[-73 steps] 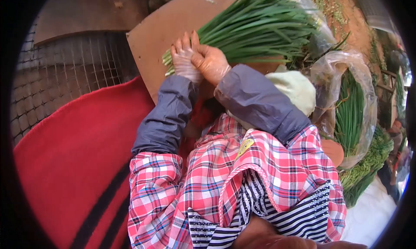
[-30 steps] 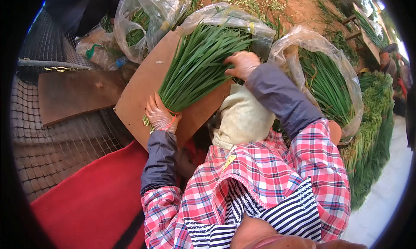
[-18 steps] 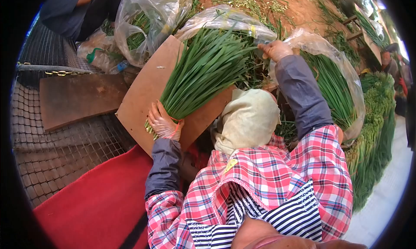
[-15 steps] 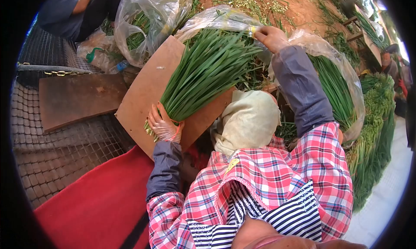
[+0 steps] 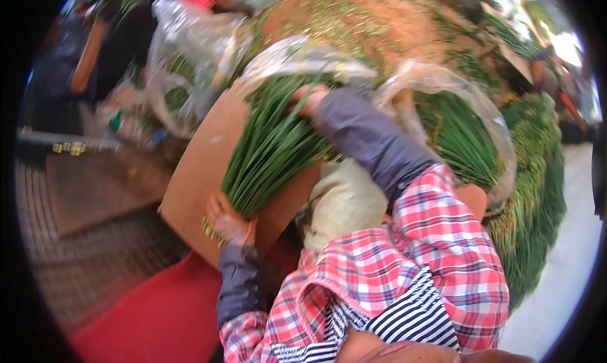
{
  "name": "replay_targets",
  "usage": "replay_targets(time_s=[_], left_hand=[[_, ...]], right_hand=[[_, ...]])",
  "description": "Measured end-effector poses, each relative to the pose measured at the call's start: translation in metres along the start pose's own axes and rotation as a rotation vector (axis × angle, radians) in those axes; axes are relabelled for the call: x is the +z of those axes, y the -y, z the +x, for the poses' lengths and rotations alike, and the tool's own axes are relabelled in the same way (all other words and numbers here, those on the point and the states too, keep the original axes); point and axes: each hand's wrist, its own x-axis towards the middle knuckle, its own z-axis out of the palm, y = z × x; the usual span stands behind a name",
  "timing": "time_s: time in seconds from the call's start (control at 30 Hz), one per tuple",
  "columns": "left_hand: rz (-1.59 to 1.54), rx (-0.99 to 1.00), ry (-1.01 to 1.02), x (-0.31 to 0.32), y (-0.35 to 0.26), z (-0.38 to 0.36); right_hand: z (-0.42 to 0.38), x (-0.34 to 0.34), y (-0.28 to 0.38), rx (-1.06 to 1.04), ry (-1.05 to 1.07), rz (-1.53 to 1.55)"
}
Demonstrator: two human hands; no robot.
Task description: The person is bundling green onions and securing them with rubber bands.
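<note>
A large bunch of garlic chives (image 5: 269, 154) lies slantwise over a brown board (image 5: 199, 167), its long green leaves pointing up and right. My left hand (image 5: 229, 222), in a thin clear glove with a red band at the wrist, is closed round the pale stem ends. At the leafy end, my right hand (image 5: 311, 100) is bent in among the leaves and appears closed on some of them; its fingertips are partly hidden and blurred. Beneath my right forearm is a cream cloth-covered rounded form (image 5: 348, 198).
Beyond the board is an open clear plastic bag (image 5: 284, 54). Another bag (image 5: 455, 85) at right holds chives, beside a long heap of greens (image 5: 531, 192). Red cloth (image 5: 158, 312) lies lower left. A person's arm (image 5: 87, 56) shows upper left. Scraps cover the orange ground (image 5: 335, 21).
My right hand has moved left from the bag's rim into the chive leaves. My left hand still holds the stem ends. The whole view has shifted and blurred.
</note>
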Motion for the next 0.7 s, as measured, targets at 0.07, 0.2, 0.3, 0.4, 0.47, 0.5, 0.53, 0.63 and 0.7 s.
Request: replay_targets(time_s=[0.07, 0.2, 0.3, 0.4, 0.47, 0.5, 0.53, 0.63, 0.7], left_hand=[[-0.060, 0.022, 0.062, -0.006, 0.003, 0.002], [-0.302, 0.191, 0.127, -0.060, -0.008, 0.031], [-0.384, 0.363, -0.072, -0.060, -0.031, 0.049], [-0.472, 0.341, -0.089, -0.002, -0.060, 0.081], [-0.359, 0.269, 0.052, 0.006, -0.075, 0.094], [-0.226, 0.329, 0.006, 0.008, -0.076, 0.093], [-0.238, 0.311, 0.029, 0.014, -0.072, 0.091], [-0.327, 0.362, -0.029, 0.027, -0.053, 0.080], [-0.345, 0.351, -0.006, 0.029, -0.048, 0.071]], right_hand=[[-0.032, -0.011, 0.019, 0.035, -0.097, -0.100], [-0.047, -0.004, 0.016, 0.142, 0.035, -0.049], [-0.050, 0.031, 0.000, 0.183, 0.027, -0.028], [-0.055, 0.027, 0.004, 0.250, 0.058, -0.026], [-0.051, 0.032, 0.005, 0.275, -0.032, -0.008], [-0.055, 0.028, 0.012, 0.287, -0.059, 0.031], [-0.037, 0.058, -0.011, 0.159, -0.060, -0.041], [-0.036, 0.061, -0.015, 0.345, -0.558, 0.215], [-0.024, 0.072, -0.087, 0.434, -0.446, 0.986]])
